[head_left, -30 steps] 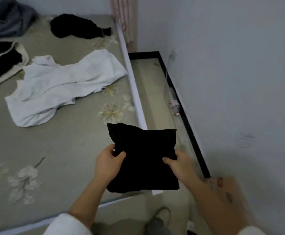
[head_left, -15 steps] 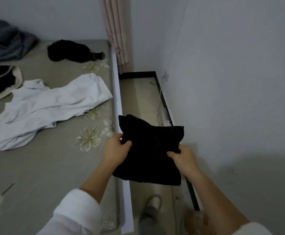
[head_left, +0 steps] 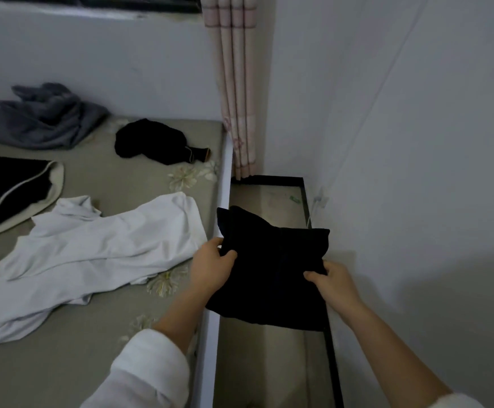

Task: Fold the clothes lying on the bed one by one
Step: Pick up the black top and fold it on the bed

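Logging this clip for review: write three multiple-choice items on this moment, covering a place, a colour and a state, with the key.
1. Where is the folded black garment? A on the floor; B held over the gap beside the bed; C on the sill.
2. What colour is the shirt nearest the left hand? A white; B red; C green.
3. How does that shirt lie? A folded; B spread unfolded; C hung up.
Key: B, left and right hand grip it past the bed edge; A, plainly white; B, rumpled and open.
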